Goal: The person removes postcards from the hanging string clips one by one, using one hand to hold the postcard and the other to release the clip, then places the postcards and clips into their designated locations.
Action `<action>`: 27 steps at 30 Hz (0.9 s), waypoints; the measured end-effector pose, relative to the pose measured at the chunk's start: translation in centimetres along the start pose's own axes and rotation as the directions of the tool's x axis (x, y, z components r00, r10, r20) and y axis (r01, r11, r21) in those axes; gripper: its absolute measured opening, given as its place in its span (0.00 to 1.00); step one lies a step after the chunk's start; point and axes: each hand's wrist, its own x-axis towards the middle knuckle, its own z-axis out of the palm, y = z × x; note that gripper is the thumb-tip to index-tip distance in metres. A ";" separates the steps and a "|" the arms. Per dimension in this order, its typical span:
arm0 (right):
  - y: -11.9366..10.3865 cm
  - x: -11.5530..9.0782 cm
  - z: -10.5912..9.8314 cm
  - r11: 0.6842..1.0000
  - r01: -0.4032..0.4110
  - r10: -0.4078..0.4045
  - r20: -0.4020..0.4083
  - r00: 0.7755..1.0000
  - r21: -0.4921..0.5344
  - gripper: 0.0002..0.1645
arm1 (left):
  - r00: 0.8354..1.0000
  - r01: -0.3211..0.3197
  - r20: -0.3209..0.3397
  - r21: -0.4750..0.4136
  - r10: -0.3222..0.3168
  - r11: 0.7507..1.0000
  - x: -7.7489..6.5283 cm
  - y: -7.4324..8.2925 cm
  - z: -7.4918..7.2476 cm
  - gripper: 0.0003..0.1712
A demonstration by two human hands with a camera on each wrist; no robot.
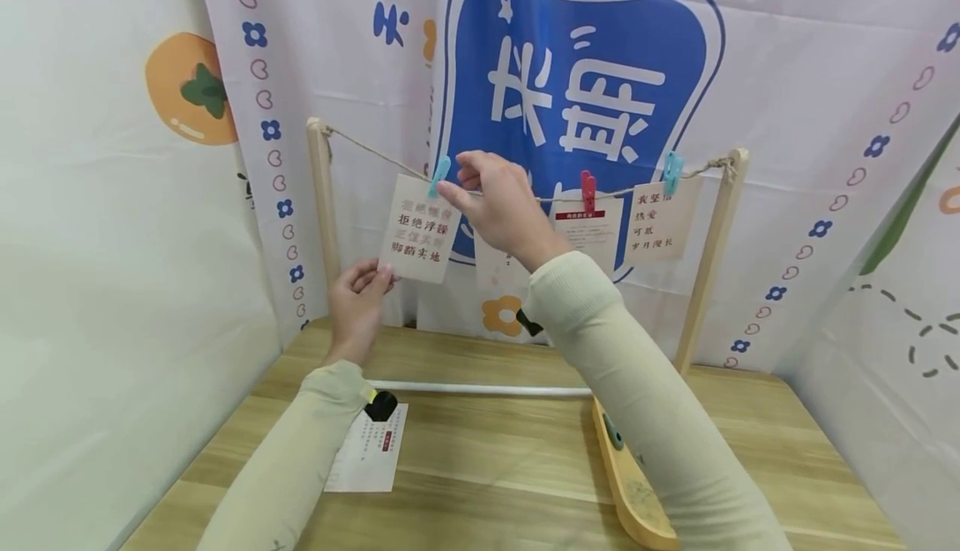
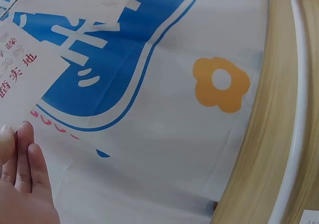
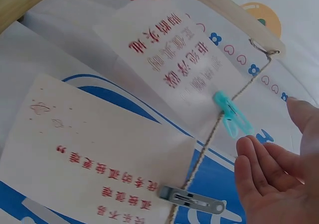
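Leftmost card [image 1: 417, 238] hangs, slightly tilted, from the twine [image 3: 211, 134] by a turquoise clip [image 1: 440, 174] at its upper edge; four lines of red and faint characters face the head camera. Left hand [image 1: 358, 305] pinches the card's lower left corner, thumb clamped against the fingers. Right hand [image 1: 502, 205] is just beside the turquoise clip: right wrist view shows the thumb apart from the fingers, which lie together and lightly bent, holding nothing. Next along the twine: second card [image 3: 94, 154] in a grey clip [image 3: 192, 200], partly behind the right hand in head view; third card [image 1: 600, 238] under a pink clip [image 1: 588, 192]; fourth card [image 1: 660, 226] under a blue clip [image 1: 672, 173]. Twine is tied to two wooden posts, left post [image 1: 324, 201] and right post [image 1: 712, 259]. On the wooden table [image 1: 487, 468]: a white bar [image 1: 480, 388], a loose printed card [image 1: 367, 463] partly under the left sleeve [image 1: 277, 459], and a tray [image 1: 647, 533] beside the right sleeve [image 1: 645, 384].
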 end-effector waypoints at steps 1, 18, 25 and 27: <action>-0.2 0.3 -0.2 1.000 -0.025 0.025 0.013 1.000 0.000 0.34 | 1.000 0.001 0.000 -0.009 -0.001 1.000 0.0 0.0 -0.1 0.18; -1.4 4.1 0.3 0.976 -0.217 0.219 0.107 0.970 -0.034 0.24 | 0.999 0.046 0.024 -0.071 -0.044 0.996 -0.3 0.4 -0.6 0.16; -1.1 4.4 0.6 0.965 -0.261 0.256 0.122 0.959 0.032 0.25 | 0.998 0.039 0.044 -0.076 -0.035 0.996 -0.4 0.7 -0.2 0.15; -1.0 4.4 0.6 0.960 -0.271 0.262 0.122 0.957 0.066 0.25 | 0.998 0.039 0.052 -0.075 -0.035 0.996 -0.5 0.9 0.0 0.16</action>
